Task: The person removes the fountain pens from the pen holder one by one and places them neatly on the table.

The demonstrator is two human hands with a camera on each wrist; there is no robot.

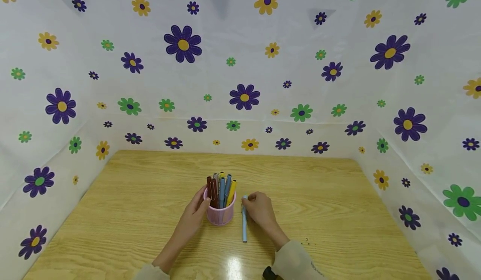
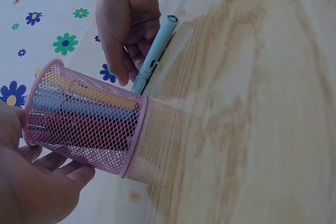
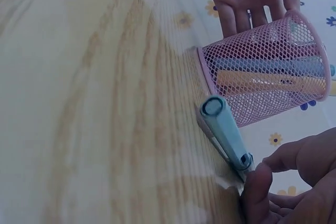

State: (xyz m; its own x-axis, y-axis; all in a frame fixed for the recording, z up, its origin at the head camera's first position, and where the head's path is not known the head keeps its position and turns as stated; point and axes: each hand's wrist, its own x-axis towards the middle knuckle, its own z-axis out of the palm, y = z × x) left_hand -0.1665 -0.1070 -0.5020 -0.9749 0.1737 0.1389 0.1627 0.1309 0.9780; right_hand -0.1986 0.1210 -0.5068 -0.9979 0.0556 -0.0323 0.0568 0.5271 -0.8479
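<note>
A pink mesh pen holder (image 1: 219, 216) stands on the wooden table, filled with brown, blue, yellow and grey pens. My left hand (image 1: 193, 213) holds its left side, the thumb at the rim and the fingers around the mesh (image 2: 84, 114). To the right of the holder is a light blue pen (image 1: 244, 225) with a clip, pointing toward me. My right hand (image 1: 260, 209) pinches this pen near its far end between thumb and forefinger. The pen's near end (image 3: 214, 106) shows close over the wood in the right wrist view.
The wooden table (image 1: 150, 179) is bounded by a white cloth (image 1: 221, 75) with printed flowers at the back and both sides. Several small dark specks (image 1: 308, 241) lie right of my right wrist. A black band (image 1: 269, 273) shows near the right sleeve.
</note>
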